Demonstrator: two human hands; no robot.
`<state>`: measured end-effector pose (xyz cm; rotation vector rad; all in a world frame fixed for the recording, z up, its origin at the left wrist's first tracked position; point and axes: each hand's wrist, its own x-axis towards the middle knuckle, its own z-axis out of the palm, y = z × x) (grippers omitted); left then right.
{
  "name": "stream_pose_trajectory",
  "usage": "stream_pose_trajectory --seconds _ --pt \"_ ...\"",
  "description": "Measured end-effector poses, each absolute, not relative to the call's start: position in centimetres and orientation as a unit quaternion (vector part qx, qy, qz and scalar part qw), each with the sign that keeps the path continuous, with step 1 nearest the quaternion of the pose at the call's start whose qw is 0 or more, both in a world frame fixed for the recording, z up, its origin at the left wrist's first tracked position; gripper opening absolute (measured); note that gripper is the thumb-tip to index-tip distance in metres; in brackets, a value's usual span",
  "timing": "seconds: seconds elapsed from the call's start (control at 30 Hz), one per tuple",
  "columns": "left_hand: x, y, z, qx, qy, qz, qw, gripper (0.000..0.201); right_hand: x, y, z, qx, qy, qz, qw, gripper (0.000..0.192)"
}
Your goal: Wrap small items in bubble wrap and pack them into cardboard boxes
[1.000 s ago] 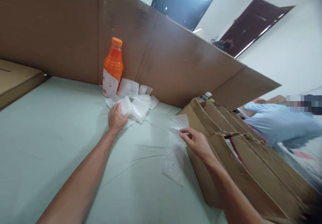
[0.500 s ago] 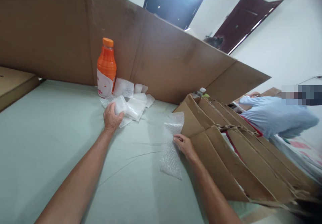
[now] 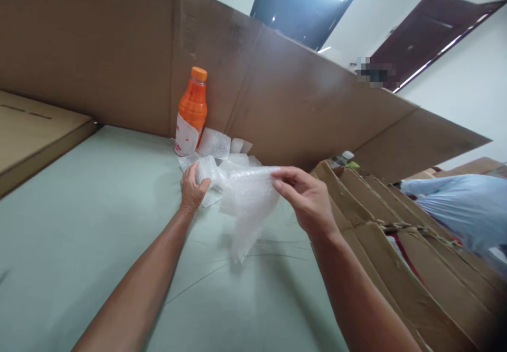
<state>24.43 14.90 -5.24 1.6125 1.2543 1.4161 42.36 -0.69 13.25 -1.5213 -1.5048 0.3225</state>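
Observation:
A strip of bubble wrap (image 3: 253, 196) hangs from my right hand (image 3: 307, 196), pinched by one end between thumb and fingers above the table. My left hand (image 3: 193, 187) is closed around a folded bubble wrap piece (image 3: 207, 170) at the left side of a small pile. Other bubble wrap pieces (image 3: 214, 144) lie behind it against the cardboard wall, partly hidden by the hanging strip. Right behind the pile stands an upright orange bottle (image 3: 192, 110) with an orange cap and a white label.
A tall cardboard panel (image 3: 301, 88) runs along the back of the pale green table (image 3: 119, 204). On the right is a divided cardboard box (image 3: 372, 257), with a clear bottle (image 3: 343, 158) at its far end. A flat carton (image 3: 43, 130) lies at left. Beyond, a person in a light blue shirt (image 3: 471, 204) bends over.
My right hand has lifted the bubble wrap strip off the table and brought it left towards the pile. My left hand stays on the folded piece. The view has shifted left.

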Motion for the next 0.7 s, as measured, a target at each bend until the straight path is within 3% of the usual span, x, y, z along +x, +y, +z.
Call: stream_pose_trajectory --seconds 0.2,0.33,0.53,0.7 --pt "24.4 15.6 -6.1 0.548 0.459 0.591 0.374 0.053 43.0 14.1 12.4 -0.552 -0.622 0.183 0.524 0.03" --pt "24.6 15.9 -6.4 0.511 0.465 0.61 0.389 0.05 44.3 19.1 11.1 -0.621 -0.664 0.122 0.398 0.05" --pt "24.8 15.5 -5.7 0.504 0.459 0.619 0.39 0.045 40.7 13.1 5.2 -0.608 -0.744 -0.061 0.271 0.052" --pt "24.7 15.4 -5.5 0.504 0.471 0.617 0.379 0.048 37.5 11.9 0.1 -0.587 -0.802 -0.076 0.084 0.047"
